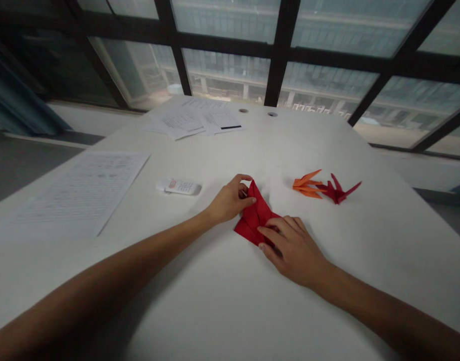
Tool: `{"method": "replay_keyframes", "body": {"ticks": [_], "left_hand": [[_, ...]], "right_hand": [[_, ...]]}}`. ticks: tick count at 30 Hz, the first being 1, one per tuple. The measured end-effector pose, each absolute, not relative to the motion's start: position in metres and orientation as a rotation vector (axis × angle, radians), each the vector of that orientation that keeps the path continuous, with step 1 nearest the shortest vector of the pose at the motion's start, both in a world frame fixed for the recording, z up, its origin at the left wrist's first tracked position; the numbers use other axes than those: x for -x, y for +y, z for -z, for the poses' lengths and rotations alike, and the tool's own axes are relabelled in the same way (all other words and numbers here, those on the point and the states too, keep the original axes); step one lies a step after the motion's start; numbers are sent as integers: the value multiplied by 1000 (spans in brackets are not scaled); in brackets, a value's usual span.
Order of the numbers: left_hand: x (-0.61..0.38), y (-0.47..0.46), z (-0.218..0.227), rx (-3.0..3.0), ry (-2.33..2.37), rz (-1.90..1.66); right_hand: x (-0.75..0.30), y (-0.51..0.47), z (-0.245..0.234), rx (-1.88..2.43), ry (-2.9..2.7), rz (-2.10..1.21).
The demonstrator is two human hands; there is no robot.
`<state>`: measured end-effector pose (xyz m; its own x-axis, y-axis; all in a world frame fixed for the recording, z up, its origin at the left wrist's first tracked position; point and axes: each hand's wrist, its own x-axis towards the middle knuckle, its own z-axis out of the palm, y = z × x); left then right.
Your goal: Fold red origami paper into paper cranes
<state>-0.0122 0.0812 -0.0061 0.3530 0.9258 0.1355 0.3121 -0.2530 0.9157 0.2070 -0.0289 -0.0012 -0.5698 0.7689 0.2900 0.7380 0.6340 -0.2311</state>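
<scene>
A partly folded sheet of red origami paper (249,226) lies on the white table in front of me, with creases and a raised pointed flap. My left hand (232,199) pinches that flap near its upper tip, thumb on the near side. On the lower right part of the paper, my right hand (290,245) grips the edge between thumb and fingers. Some of the paper is hidden under the right fingers. To the right lie two folded paper figures touching or nearly so: an orange one (305,185) and a dark red paper crane (338,191).
A white bottle-shaped item (181,187) with printed labels lies left of my hands. One printed sheet (75,193) covers the table's left side; several more papers (192,118) overlap at the far edge. Two round holes (243,111) pierce the white table (215,301). Dark-framed windows (230,40) stand behind.
</scene>
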Motion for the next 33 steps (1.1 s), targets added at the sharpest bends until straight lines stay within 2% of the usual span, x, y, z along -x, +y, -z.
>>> {"method": "replay_keyframes", "body": {"ticks": [11,17,20,33], "left_hand": [[10,80,6,-1671,1103,-970],[8,78,2,-1539,1022,-1056],[6,76,-1,-1455,983,-1142],[-5,65,-4,-1178,786,-1267]], "right_hand": [[-206,-28,1,1122,-2506,-175],[-214,-15,9,1286,-1972,-249],[-220,-3,13,1373,-1777,-424],[-224,5,10,1263,-1649,-1008]]}}
